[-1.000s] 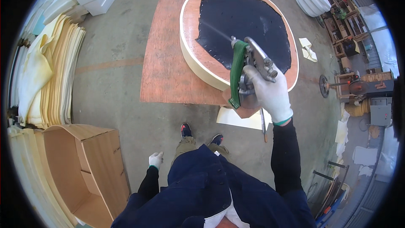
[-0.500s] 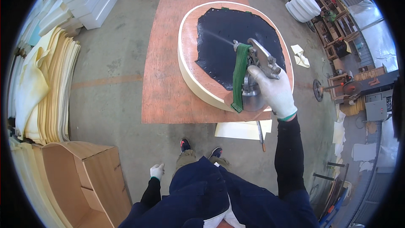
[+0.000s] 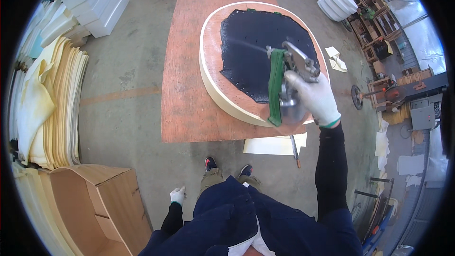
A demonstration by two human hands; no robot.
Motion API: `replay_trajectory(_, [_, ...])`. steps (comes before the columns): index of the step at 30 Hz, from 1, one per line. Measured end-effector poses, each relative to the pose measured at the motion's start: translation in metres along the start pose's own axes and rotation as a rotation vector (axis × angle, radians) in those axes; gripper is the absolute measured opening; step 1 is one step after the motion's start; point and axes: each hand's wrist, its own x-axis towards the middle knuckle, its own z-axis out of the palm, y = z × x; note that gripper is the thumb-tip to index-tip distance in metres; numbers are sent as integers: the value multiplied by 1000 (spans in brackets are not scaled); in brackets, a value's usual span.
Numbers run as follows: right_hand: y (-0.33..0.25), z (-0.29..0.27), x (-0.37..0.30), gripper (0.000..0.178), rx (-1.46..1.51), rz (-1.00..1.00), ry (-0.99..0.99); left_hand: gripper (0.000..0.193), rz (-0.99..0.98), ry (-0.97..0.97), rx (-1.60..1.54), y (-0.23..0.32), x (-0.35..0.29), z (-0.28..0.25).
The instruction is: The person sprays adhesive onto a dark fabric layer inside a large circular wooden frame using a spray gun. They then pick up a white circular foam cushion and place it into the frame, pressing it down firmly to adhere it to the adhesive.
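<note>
My right hand (image 3: 316,96), in a white glove with a green cuff, is closed around a metal spray gun (image 3: 295,106) above the round seat-like form. A green webbing strap (image 3: 276,85) hangs over the gun's front. A thin mist leaves its nozzle toward the left. Below lies black sheet material (image 3: 256,47) stretched over the wooden face of the round form (image 3: 212,92), which has a cream foam rim. My left hand (image 3: 177,195), also gloved, hangs low by my side away from the table; its fingers look curled in, with nothing visible in them.
The form rests on a plywood table (image 3: 185,114). Cream foam sheets (image 3: 61,104) are stacked at left, above a curved wooden frame (image 3: 113,204). Under the table's near edge lie a pale sheet (image 3: 265,146) and a long-bladed tool (image 3: 295,151). Shelving (image 3: 379,28) stands at right.
My right hand and the spray gun have shifted slightly right, with mist still coming from the nozzle. My left hand stays low, and the round form has not moved on the table.
</note>
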Motion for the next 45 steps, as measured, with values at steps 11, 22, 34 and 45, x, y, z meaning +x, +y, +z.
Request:
replay_trajectory(11, [46,-44,-77,38,111,44,98,30,62,-42,0,3,7,17])
replay_trajectory(22, [136,-125,-168,29,165,84,79,29,103,103,-8,-29,-56,77])
replay_trajectory(34, [243,-263,-264,23,250,153,70,25,103,177,25,-123,-188,193])
replay_trajectory(45, [289,-347,-271,19,267,127,95,22,68,170,47,-155,-207,253])
